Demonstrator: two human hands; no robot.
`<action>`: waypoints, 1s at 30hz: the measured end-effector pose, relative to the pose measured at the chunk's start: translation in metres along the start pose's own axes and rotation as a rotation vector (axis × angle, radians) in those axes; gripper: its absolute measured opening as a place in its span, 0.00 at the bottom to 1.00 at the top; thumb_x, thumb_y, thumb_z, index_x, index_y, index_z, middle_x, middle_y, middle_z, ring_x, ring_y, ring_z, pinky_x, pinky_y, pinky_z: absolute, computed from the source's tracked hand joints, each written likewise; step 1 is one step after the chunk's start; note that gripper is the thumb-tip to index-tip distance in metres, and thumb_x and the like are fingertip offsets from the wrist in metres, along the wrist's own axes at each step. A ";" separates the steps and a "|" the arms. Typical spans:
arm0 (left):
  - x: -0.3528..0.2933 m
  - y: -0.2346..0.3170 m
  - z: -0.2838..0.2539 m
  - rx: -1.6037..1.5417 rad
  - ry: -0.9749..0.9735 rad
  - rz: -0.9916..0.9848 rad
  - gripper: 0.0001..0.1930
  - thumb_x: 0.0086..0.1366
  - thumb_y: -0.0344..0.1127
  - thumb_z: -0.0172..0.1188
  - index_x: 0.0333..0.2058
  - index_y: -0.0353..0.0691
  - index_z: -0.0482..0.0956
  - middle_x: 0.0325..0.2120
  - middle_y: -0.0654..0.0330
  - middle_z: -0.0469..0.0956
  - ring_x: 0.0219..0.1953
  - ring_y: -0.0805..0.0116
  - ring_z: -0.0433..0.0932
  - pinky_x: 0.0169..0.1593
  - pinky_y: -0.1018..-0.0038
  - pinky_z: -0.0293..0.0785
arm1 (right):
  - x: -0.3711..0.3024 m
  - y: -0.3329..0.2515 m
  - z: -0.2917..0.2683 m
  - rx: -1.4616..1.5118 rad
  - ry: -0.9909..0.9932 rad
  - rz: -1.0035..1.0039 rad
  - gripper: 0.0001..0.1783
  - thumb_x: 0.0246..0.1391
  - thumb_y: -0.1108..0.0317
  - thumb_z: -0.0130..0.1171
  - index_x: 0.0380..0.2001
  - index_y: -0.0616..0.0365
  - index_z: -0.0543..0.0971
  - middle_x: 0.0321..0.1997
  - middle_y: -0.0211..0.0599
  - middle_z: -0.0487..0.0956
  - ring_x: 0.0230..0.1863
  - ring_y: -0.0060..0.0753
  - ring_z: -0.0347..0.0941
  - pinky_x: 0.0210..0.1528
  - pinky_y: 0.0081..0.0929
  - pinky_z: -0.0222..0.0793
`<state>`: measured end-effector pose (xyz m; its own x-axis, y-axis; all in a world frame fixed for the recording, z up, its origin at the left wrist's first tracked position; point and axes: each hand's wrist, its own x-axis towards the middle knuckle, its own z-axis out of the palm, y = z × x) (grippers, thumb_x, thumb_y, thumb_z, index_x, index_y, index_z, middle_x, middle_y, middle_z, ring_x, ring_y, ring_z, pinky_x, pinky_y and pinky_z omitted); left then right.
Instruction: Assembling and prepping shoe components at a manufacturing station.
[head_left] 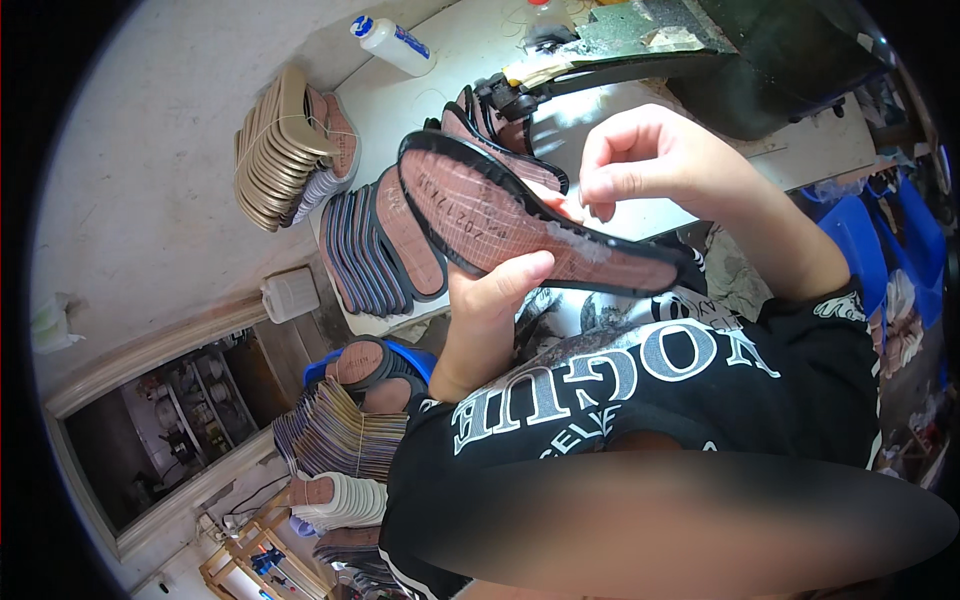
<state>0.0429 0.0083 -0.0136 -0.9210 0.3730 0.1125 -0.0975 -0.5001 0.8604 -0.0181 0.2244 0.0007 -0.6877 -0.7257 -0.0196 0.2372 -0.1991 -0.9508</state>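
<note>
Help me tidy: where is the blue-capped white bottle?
The white bottle is on the table, near the head view's top, left of centre, above and right of the gold soles.

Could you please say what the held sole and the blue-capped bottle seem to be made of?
The sole looks like matte brown fibreboard or coated fabric, judging by its fine grid lines; its black edging, slightly shiny, may be synthetic leather. The bottle is probably smooth plastic, given its opaque white body.

Brightly lit hands (655,165), black corners, fisheye bending
</note>
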 end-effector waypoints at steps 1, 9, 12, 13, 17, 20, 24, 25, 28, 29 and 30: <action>-0.004 0.001 -0.004 0.032 0.046 -0.048 0.27 0.47 0.27 0.61 0.49 0.29 0.69 0.41 0.52 0.76 0.43 0.62 0.77 0.52 0.69 0.71 | 0.002 0.001 0.000 0.002 0.002 0.002 0.07 0.51 0.68 0.63 0.29 0.62 0.78 0.30 0.32 0.79 0.33 0.21 0.75 0.39 0.19 0.70; 0.002 -0.002 -0.006 0.004 0.169 -0.028 0.33 0.48 0.31 0.70 0.51 0.28 0.66 0.41 0.54 0.76 0.42 0.66 0.78 0.49 0.71 0.73 | 0.018 0.023 0.000 0.226 -0.208 0.142 0.11 0.48 0.63 0.67 0.26 0.58 0.77 0.26 0.26 0.75 0.28 0.16 0.69 0.34 0.15 0.66; 0.004 -0.006 -0.011 -0.016 0.191 0.000 0.34 0.50 0.34 0.70 0.53 0.28 0.65 0.42 0.54 0.76 0.42 0.68 0.78 0.49 0.73 0.73 | 0.023 0.028 0.002 0.274 -0.221 0.162 0.11 0.52 0.62 0.64 0.27 0.57 0.76 0.25 0.23 0.73 0.28 0.13 0.68 0.34 0.11 0.64; 0.005 -0.007 -0.013 0.013 0.174 0.024 0.35 0.54 0.39 0.69 0.54 0.28 0.62 0.42 0.55 0.76 0.42 0.69 0.78 0.49 0.74 0.72 | 0.026 0.032 0.001 0.269 -0.234 0.164 0.11 0.52 0.61 0.64 0.27 0.56 0.76 0.25 0.23 0.74 0.28 0.13 0.68 0.34 0.12 0.64; 0.009 -0.013 -0.013 0.074 0.113 0.059 0.33 0.63 0.46 0.59 0.55 0.25 0.58 0.39 0.48 0.76 0.36 0.63 0.81 0.41 0.73 0.79 | 0.030 0.035 0.006 0.303 -0.238 0.200 0.12 0.52 0.60 0.64 0.27 0.56 0.76 0.25 0.24 0.74 0.29 0.15 0.69 0.34 0.14 0.65; 0.007 -0.012 -0.009 0.059 0.159 0.032 0.33 0.63 0.46 0.59 0.55 0.25 0.58 0.38 0.49 0.75 0.34 0.64 0.80 0.40 0.74 0.78 | 0.035 0.042 0.002 0.237 -0.283 0.187 0.12 0.50 0.60 0.65 0.27 0.56 0.76 0.25 0.25 0.75 0.30 0.16 0.71 0.35 0.16 0.66; 0.006 -0.014 -0.011 0.130 0.204 0.086 0.29 0.65 0.43 0.57 0.55 0.27 0.60 0.40 0.52 0.75 0.37 0.67 0.79 0.42 0.75 0.75 | 0.042 0.040 -0.001 0.092 -0.264 0.116 0.12 0.48 0.62 0.67 0.27 0.56 0.76 0.26 0.25 0.77 0.30 0.16 0.72 0.37 0.16 0.67; 0.006 -0.012 -0.011 0.128 0.207 0.088 0.29 0.65 0.43 0.57 0.55 0.27 0.60 0.40 0.52 0.75 0.37 0.67 0.79 0.42 0.75 0.75 | 0.043 0.039 -0.002 0.099 -0.233 0.126 0.17 0.43 0.61 0.70 0.34 0.58 0.78 0.30 0.26 0.78 0.33 0.17 0.73 0.38 0.17 0.69; 0.006 -0.009 -0.012 0.047 0.233 0.090 0.29 0.63 0.35 0.60 0.57 0.31 0.58 0.48 0.54 0.72 0.49 0.69 0.73 0.55 0.72 0.66 | 0.044 0.035 -0.004 0.078 -0.178 0.135 0.22 0.39 0.64 0.73 0.39 0.60 0.79 0.32 0.27 0.79 0.35 0.17 0.74 0.38 0.18 0.71; 0.006 -0.009 -0.012 0.062 0.246 0.111 0.28 0.63 0.35 0.59 0.57 0.31 0.58 0.48 0.54 0.72 0.49 0.70 0.73 0.55 0.73 0.66 | 0.045 0.033 -0.005 0.053 -0.156 0.130 0.18 0.40 0.67 0.72 0.36 0.59 0.79 0.31 0.26 0.79 0.34 0.16 0.74 0.38 0.17 0.71; 0.006 -0.010 -0.012 0.076 0.259 0.131 0.27 0.64 0.34 0.59 0.57 0.32 0.58 0.48 0.55 0.71 0.49 0.70 0.72 0.55 0.73 0.65 | 0.045 0.031 -0.004 0.052 -0.157 0.133 0.18 0.40 0.67 0.72 0.36 0.59 0.79 0.31 0.26 0.79 0.34 0.16 0.74 0.38 0.17 0.71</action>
<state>0.0334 0.0059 -0.0276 -0.9903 0.0925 0.1032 0.0484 -0.4674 0.8827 -0.0448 0.1884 -0.0309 -0.5334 -0.8409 -0.0917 0.3569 -0.1254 -0.9257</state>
